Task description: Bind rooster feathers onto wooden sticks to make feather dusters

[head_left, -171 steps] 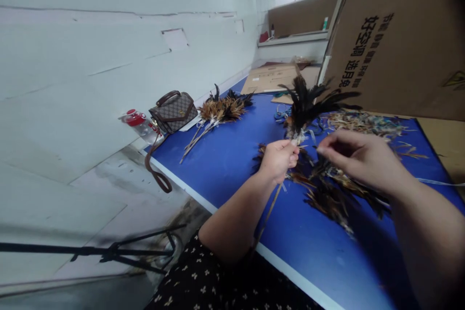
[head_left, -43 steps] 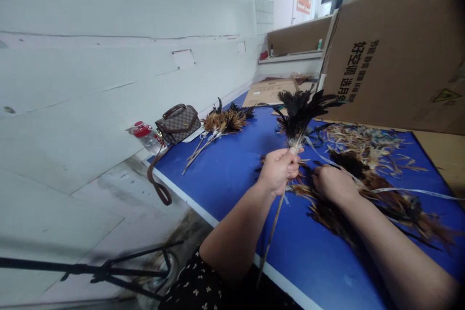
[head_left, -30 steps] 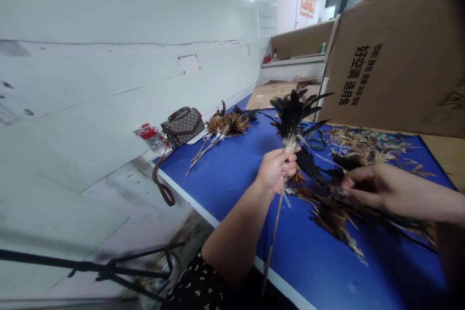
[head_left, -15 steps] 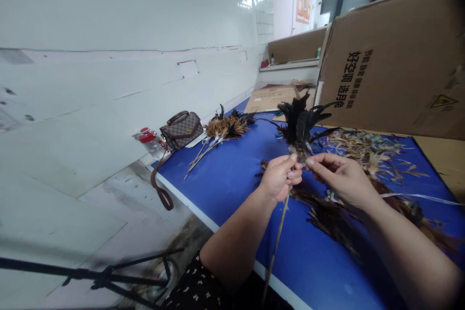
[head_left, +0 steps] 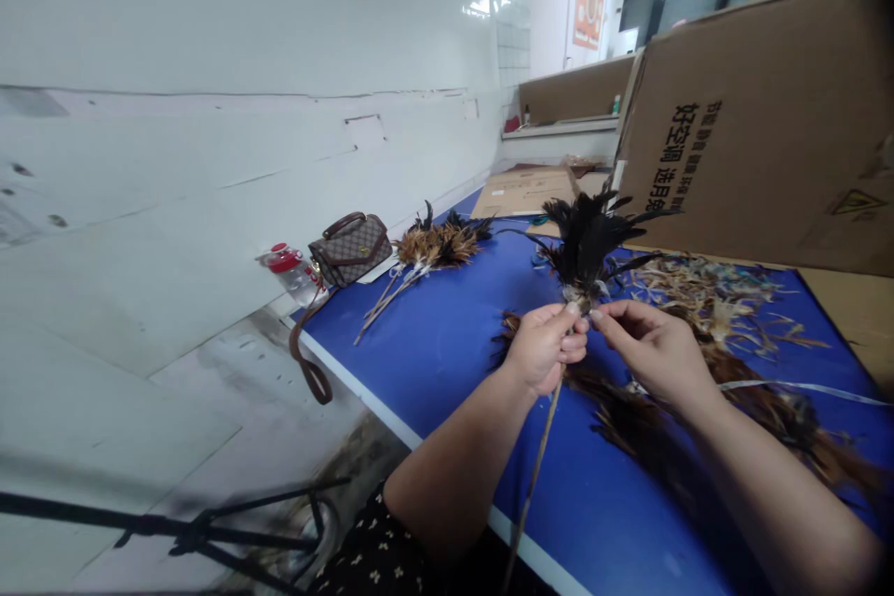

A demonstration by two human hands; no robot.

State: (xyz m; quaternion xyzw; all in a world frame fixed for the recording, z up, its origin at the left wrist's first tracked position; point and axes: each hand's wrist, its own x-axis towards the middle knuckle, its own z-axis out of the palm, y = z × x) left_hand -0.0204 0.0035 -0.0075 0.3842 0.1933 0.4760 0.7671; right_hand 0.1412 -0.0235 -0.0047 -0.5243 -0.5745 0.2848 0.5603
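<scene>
A long blue surface with a white edge (head_left: 440, 335) carries a big brown printed cardboard sheet (head_left: 761, 149), standing upright, and a spread of pale, mottled loose feathers (head_left: 723, 298) near it. Above the surface, a thin brown wooden stick (head_left: 536, 475) slants up to a bushy black feather tuft (head_left: 585, 237) at its top. The left hand (head_left: 546, 349) has its grip closed round the stick just below the tuft. The right hand (head_left: 660, 349) has a narrow grip, fingertips at the tuft's base; I cannot tell whether they pinch anything.

Stick (head_left: 540, 458) partly hidden (left hand (head_left: 548, 349))
</scene>
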